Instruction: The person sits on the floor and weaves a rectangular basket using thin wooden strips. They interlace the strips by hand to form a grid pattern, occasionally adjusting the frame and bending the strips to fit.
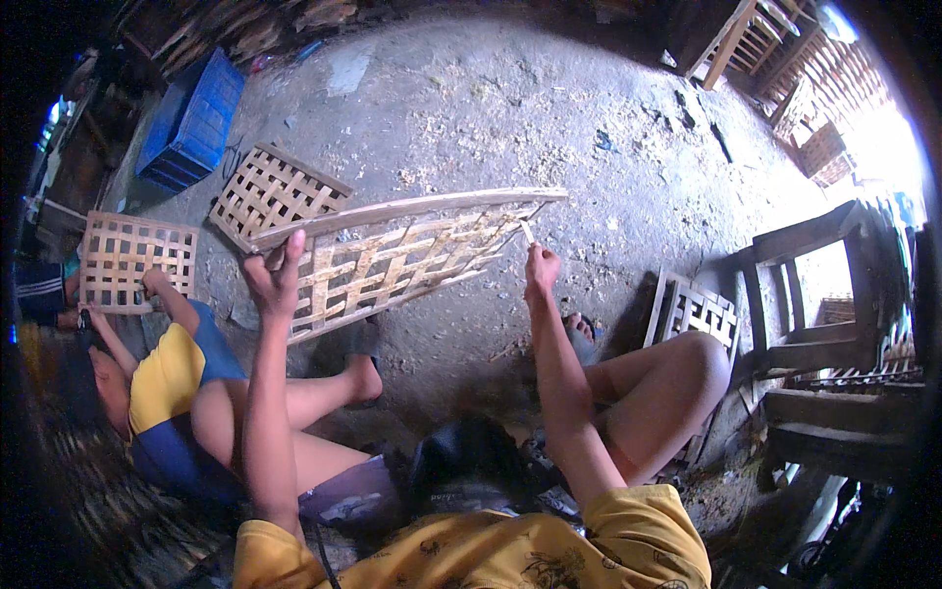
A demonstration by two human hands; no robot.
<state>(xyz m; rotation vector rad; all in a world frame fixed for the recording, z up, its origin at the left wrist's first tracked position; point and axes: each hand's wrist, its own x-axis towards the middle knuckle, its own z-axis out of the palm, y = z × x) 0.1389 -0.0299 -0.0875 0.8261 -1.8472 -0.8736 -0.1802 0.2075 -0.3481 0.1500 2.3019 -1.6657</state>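
A woven bamboo panel (392, 260) with a wooden frame is held up, tilted, in front of me. My left hand (275, 273) grips its left end, the thumb standing up against the frame's long upper bar. At the far right end of the panel, my right hand (542, 269) is closed on a thin pale strip (527, 232). The strip's tip reaches to the panel's edge; whether it is woven in or loose, I cannot tell.
Another woven panel (275, 194) lies beyond my left hand. On the left, a person in yellow and blue (169, 378) holds a square woven panel (137, 261). A blue crate (191, 120) stands behind. Right are more panels (692, 312) and a dark wooden frame (805, 240). Shavings litter the floor.
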